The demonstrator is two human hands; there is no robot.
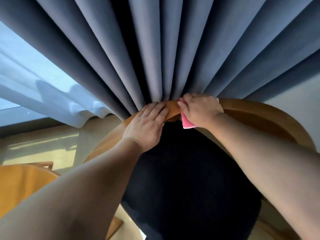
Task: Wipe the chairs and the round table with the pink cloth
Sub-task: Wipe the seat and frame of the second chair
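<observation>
Head view, single entry.

- Landmark: top rail [259,111] of the wooden chair, a curved band whose long axis arcs left to right and bends toward the camera at both ends.
- pink cloth [186,123]: on the rail's crest, folded over its near edge, one corner hanging below.
- right grip [200,110]: on top of the cloth at the crest, fingers curled over it, pinching it against the wood.
- left grip [147,125]: on the rail just left of the cloth, fingers straight and spread flat, holding nothing, apparently steadying.
- dark seat [190,179]: below the rail, between the forearms.
- blue-grey curtain [155,49]: behind the rail, touching it.
- orange wooden surface [22,179]: well left of and below the rail; probably the round table, cannot tell.

Judgement: the rail wipe is in hand. The cloth is already under the right grip, so the stroke follows the arc. Rightward lies open rail; leftward the left grip blocks.
</observation>
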